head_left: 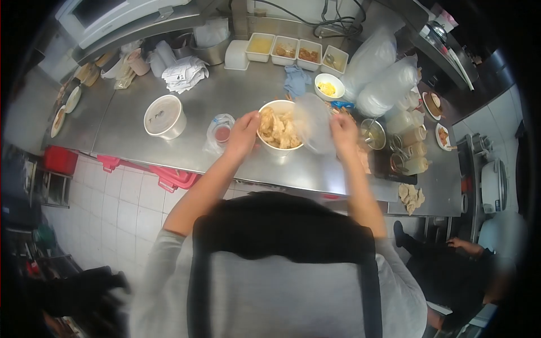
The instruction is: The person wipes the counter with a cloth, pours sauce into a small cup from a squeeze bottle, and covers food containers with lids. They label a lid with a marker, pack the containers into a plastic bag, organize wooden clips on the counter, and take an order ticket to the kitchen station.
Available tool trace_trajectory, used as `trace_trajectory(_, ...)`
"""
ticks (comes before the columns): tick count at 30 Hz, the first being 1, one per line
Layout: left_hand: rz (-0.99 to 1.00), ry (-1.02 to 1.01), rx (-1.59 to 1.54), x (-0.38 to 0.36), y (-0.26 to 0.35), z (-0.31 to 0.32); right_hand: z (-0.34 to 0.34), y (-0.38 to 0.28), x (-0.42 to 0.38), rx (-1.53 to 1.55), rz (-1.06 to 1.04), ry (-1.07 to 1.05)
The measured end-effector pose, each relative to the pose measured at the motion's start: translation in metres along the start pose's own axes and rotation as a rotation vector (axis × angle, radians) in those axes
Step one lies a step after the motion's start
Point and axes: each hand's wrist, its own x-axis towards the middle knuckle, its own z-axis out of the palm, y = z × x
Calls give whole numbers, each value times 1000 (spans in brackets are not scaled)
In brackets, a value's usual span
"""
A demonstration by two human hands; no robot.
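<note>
The 2 hands are apart, with an open tub (277, 152) of golden pieces (275, 128) between them on the steel counter (225, 87). The left hand (244, 135), at the tub's 9 o'clock, touches its rim (how firmly, I cannot tell). At 3 o'clock, the right hand (344, 133) grips a blurred clear lid (314, 124). A lidded tub (165, 117) sits farther out toward 9.

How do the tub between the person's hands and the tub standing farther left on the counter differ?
The middle tub is open, showing pale golden pieces; the left tub is covered by a lid with dark marks.
The middle tub has the left hand at its rim; the left tub stands untouched.
Both are round and whitish.
</note>
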Motion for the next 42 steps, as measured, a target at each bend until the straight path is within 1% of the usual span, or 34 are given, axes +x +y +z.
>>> trace_trajectory(1, 16, 16, 22, 1, 5, 4, 15, 7, 16, -67, -107, 3)
trace_trajectory(3, 65, 16, 114, 11, 6, 7, 38, 3, 28, -203, -135, -32)
trace_trajectory(4, 99, -2, 183, 21, 3, 8, 46, -12, 21, -276, -181, -34)
trace_trajectory(6, 216, 40, 357, 24, 1, 10, 52, -37, 9, -421, -273, -42)
trace_trajectory(8, 383, 155, 566, 15, 3, 13, 52, -36, 4, -455, -362, -8)
trace_trajectory(11, 526, 197, 613, 8, 1, 19, 55, -34, -3, -454, -501, 54)
trace_trajectory(12, 540, 221, 620, 6, -1, 22, 56, -35, -5, -444, -549, 79)
trace_trajectory(14, 570, 273, 636, 5, -5, 26, 56, -38, -9, -465, -578, 30)
trace_trajectory(15, 560, 249, 653, 2, 1, 27, 56, -40, -9, -474, -593, 7)
trace_trajectory(18, 538, 177, 731, 0, 17, 27, 58, -37, -4, -519, -517, -51)
trace_trajectory(20, 525, 136, 813, 4, 22, 26, 58, -34, 1, -568, -511, -76)
trace_trajectory(24, 560, 127, 830, 7, 24, 26, 59, -32, 6, -618, -510, -113)
trace_trajectory(27, 578, 139, 811, 10, 17, 24, 59, -36, -1, -614, -439, -151)
trace_trajectory(30, 562, 129, 785, 3, 5, 22, 59, -42, -5, -581, -710, -114)
trace_trajectory(33, 519, 114, 782, 4, 3, 22, 63, -40, -13, -658, -590, -328)
trace_trajectory(35, 484, 94, 787, 5, 3, 22, 74, -47, -29, -948, -606, -320)
trace_trajectory(36, 530, 107, 759, 3, 1, 23, 78, -51, -37, -1095, -612, -320)
trace_trajectory(38, 623, 141, 702, 2, -1, 23, 83, -60, -41, -1135, -514, -394)
trace_trajectory(39, 606, 141, 706, 1, -1, 24, 85, -63, -42, -1154, -467, -430)
trace_trajectory(41, 571, 135, 712, -2, -2, 24, 82, -64, -43, -1097, -522, -408)
trace_trajectory(42, 594, 127, 689, 1, -6, 22, 80, -63, -45, -1068, -547, -393)
